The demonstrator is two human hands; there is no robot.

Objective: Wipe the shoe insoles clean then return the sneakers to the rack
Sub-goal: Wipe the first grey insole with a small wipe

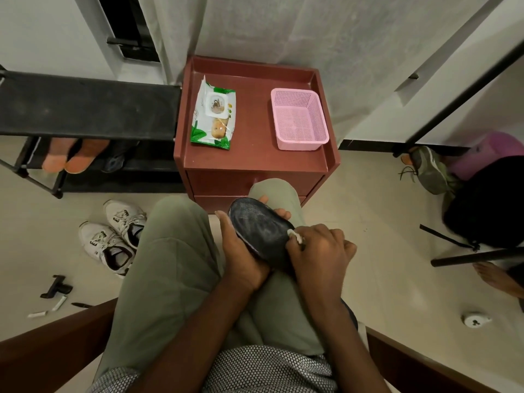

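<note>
Tiled floor beneath; my left hand (pixel 241 251) grips the dark insole (pixel 262 231), my right hand (pixel 317 248) pinches a wipe (pixel 295 235) against it, mid-wiping. Next probably the sneakers (pixel 113 239), far left of my hands.

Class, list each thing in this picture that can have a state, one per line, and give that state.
Insole: out of the shoe, held over the lap.
Left hand: grips the insole.
Right hand: pinches a white wipe against the insole.
Wipes pack: lid shut, lying flat.
Pink basket: upright, empty.
Sneakers: on the floor, off the rack.
</note>
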